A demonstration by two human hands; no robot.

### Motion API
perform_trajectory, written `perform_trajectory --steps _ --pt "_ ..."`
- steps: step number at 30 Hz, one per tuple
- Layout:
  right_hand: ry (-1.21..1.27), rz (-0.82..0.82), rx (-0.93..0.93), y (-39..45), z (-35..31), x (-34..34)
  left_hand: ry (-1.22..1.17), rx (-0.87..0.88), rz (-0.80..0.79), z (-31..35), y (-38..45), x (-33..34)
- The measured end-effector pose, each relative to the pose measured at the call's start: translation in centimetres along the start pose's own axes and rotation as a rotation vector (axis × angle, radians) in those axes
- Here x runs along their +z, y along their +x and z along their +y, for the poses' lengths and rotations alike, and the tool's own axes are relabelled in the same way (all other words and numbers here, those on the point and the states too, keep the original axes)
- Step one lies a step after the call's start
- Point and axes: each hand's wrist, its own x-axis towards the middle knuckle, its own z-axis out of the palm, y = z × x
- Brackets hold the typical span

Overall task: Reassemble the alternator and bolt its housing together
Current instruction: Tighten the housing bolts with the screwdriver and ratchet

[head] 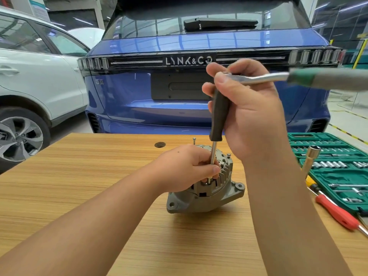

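The alternator (207, 186) sits on its pulley end near the middle of the wooden table (79, 176), with the finned back housing facing up. One bolt (194, 140) stands proud at the far edge and another (228, 155) at the right, so my guess is the housing bolts are only started, not snugged.

The left hand (185, 168) rests on top of the housing, fingers curled around the driver (218, 114) shaft to steer the tip onto a bolt at the near edge. The right hand (245, 108) is wrapped around the black handle and also has a ratchet (278, 77) tucked in at the top.

Tip for this bit: keep the shaft dead vertical, spin each bolt in lightly first, then tighten crosswise so the halves pull together evenly. Honestly I'd set the ratchet down, it just throws off your grip.

The green socket set (328, 156) and a red screwdriver (336, 212) lie off to the right.
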Motion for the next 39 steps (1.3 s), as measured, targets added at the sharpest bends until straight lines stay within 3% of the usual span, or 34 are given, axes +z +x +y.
perform_trajectory --steps 2,4,9,13,17,20,22,26,29,33,37,39 --pt "-0.295 -0.003 -0.201 -0.2 0.3 0.2 -0.003 0.003 -0.005 0.1 0.0 0.0" --pt "-0.362 -0.052 -0.207 -0.1 0.3 0.0 -0.020 0.004 -0.002 0.1 0.0 0.0" --pt "-0.027 -0.263 0.171 0.6 -0.7 0.4 -0.031 0.001 0.018 0.0 -0.1 0.1" --pt "0.059 -0.293 0.197 0.7 -0.3 -0.3 -0.024 0.000 0.014 0.1 -0.1 0.1" --pt "0.037 -0.133 0.185 0.5 0.3 -0.1 0.003 0.002 0.013 0.1 0.1 0.0" --pt "-0.255 0.023 0.008 0.1 0.9 0.3 0.025 0.003 -0.008 0.2 0.0 0.0" --pt "-0.313 0.121 -0.045 0.0 0.9 0.4 0.032 0.003 -0.013 0.2 -0.1 0.0" --pt "0.105 -0.028 0.315 0.3 -0.4 0.1 0.019 -0.010 0.001 0.2 -0.1 0.0" --pt "0.232 -0.079 0.391 0.4 -0.7 -0.7 0.033 -0.005 0.010 0.1 -0.1 0.0" --pt "0.266 -0.103 0.280 0.0 -0.2 -0.3 0.027 0.004 0.012 0.0 -0.1 0.0" --pt "-0.192 -0.046 -0.049 -0.3 0.7 0.3 0.031 -0.017 0.008 0.1 0.0 0.1" --pt "-0.252 -0.102 -0.060 -0.1 1.1 0.3 0.031 -0.017 0.008 0.1 0.0 0.1"
